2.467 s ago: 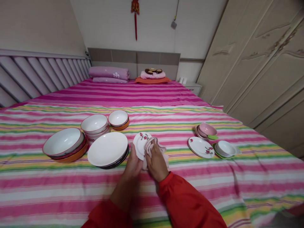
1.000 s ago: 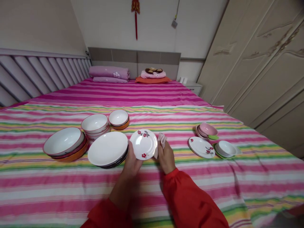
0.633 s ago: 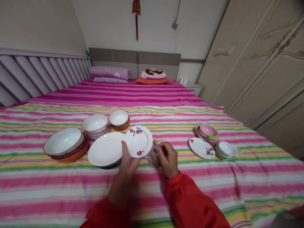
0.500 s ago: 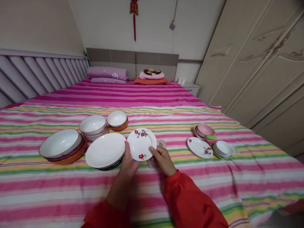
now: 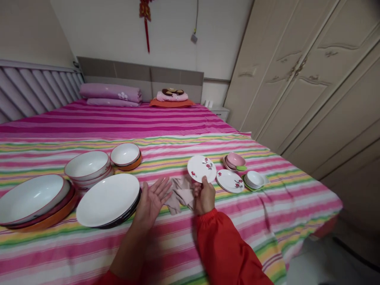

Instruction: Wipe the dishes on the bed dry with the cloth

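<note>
My right hand (image 5: 206,196) grips the near edge of a small white plate with red flowers (image 5: 201,169), thumb on top. The plate is held above the bed, just left of a stack of matching flowered plates (image 5: 230,181). My left hand (image 5: 152,200) is open, palm up with fingers spread, and holds nothing. A crumpled beige cloth (image 5: 180,194) lies between the hands, partly behind the right one. Left of my left hand, a large white plate (image 5: 108,200) tops a stack with dark plates under it.
Bowl stacks stand at left: large wide bowls (image 5: 32,200), medium bowls (image 5: 87,165) and smaller bowls (image 5: 125,154). At right are pink bowls (image 5: 236,159) and small white bowls (image 5: 254,179). The striped bedspread's (image 5: 237,237) edge drops off at right, near the wardrobe (image 5: 297,79).
My left hand has let go of the small plate and opened. My right hand has carried the plate rightward toward the flowered stack. The view has turned right, and the cloth shows more.
</note>
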`<state>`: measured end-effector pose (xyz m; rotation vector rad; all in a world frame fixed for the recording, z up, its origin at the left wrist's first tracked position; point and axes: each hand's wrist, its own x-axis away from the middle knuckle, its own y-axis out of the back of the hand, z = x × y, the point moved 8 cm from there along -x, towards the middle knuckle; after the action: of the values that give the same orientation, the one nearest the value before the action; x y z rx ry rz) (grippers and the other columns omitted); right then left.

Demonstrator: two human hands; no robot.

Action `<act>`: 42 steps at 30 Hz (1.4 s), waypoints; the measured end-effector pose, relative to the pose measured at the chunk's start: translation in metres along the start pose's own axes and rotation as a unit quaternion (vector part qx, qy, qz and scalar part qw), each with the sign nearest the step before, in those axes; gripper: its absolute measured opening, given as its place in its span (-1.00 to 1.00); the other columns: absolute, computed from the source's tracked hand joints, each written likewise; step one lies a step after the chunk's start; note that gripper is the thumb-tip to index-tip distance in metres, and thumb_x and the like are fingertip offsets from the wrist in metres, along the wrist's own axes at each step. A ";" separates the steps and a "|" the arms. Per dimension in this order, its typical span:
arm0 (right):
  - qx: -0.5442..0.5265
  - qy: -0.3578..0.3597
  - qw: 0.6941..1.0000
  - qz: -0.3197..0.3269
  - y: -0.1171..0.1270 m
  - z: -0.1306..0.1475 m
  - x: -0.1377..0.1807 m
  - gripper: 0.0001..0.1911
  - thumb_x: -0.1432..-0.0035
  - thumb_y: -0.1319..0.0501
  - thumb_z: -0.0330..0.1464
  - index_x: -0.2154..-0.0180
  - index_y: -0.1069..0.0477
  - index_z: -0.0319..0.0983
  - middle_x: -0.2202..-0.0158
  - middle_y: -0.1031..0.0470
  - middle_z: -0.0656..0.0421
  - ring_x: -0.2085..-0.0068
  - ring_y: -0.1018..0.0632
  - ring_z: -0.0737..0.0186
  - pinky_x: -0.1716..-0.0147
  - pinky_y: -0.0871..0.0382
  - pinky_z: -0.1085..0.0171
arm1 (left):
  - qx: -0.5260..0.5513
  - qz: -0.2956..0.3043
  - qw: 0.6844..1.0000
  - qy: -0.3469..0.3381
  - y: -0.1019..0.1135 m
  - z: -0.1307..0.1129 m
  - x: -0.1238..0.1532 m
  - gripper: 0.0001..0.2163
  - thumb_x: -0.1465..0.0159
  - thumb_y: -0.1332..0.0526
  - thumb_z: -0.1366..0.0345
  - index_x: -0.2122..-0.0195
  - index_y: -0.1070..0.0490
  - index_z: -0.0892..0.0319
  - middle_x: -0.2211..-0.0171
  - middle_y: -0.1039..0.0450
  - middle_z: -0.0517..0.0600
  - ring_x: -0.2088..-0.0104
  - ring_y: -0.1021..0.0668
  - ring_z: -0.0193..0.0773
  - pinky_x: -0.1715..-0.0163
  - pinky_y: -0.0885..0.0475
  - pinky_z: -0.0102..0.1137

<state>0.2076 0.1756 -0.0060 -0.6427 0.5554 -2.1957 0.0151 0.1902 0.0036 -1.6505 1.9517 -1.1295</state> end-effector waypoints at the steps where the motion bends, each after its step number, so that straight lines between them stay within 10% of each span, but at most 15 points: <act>1: -0.013 0.004 0.999 -0.033 0.009 0.002 -0.006 -0.67 -0.07 -0.21 -0.12 0.43 -0.26 -0.26 0.71 -0.35 0.34 0.75 -0.30 0.50 0.80 -0.10 0.51 | -0.005 0.003 1.000 0.002 0.001 0.001 0.000 -0.47 -0.28 0.07 -0.08 -0.04 -0.37 0.22 -0.23 -0.20 0.19 -0.21 -0.28 -0.02 -0.19 -0.13 -0.05; 10: -0.037 0.023 0.991 -0.126 0.043 0.010 -0.030 -0.82 -0.23 -0.04 -0.25 0.34 -0.22 -0.23 0.52 -0.47 0.24 0.58 -0.52 0.41 0.57 -0.47 0.42 | -0.009 0.000 1.000 -0.008 0.005 -0.003 0.001 -0.56 -0.32 0.04 0.03 0.02 -0.41 0.22 -0.19 -0.27 0.16 -0.15 -0.37 -0.08 -0.14 -0.24 -0.13; 24: -0.003 0.012 0.984 -0.175 0.061 0.007 -0.046 -0.81 -0.25 0.09 -0.27 0.37 -0.17 -0.19 0.49 -0.45 0.24 0.60 -0.50 0.37 0.69 -0.35 0.42 | -0.010 -0.009 1.000 -0.005 0.008 -0.002 0.000 -0.59 -0.33 0.04 0.07 0.02 -0.41 0.21 -0.16 -0.32 0.16 -0.13 -0.39 -0.10 -0.10 -0.31 -0.17; 37: 0.061 -0.073 0.994 -0.048 0.034 0.000 -0.036 -0.69 -0.19 0.00 -0.15 0.40 -0.30 -0.24 0.47 -0.51 0.14 0.56 -0.48 0.33 0.66 -0.24 0.41 | -0.022 -0.003 1.000 -0.010 0.008 0.003 0.001 -0.68 -0.30 -0.06 0.13 0.08 -0.44 0.22 -0.12 -0.37 0.17 -0.02 -0.49 -0.12 -0.01 -0.35 -0.24; 42: 0.309 0.182 0.926 0.121 -0.017 -0.001 -0.004 -0.66 0.04 -0.24 -0.10 0.42 -0.45 -0.26 0.43 -0.53 0.12 0.36 -0.51 0.19 0.35 -0.38 0.24 | -0.089 -0.043 0.988 -0.117 0.010 -0.011 0.006 -0.74 -0.22 -0.18 0.17 0.16 -0.46 0.21 0.01 -0.48 0.18 0.11 -0.56 -0.12 0.05 -0.36 -0.24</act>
<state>0.2000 0.1887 0.0022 0.1656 0.0871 -2.0930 -0.0009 0.1888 0.0040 -1.8813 1.8903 -0.7659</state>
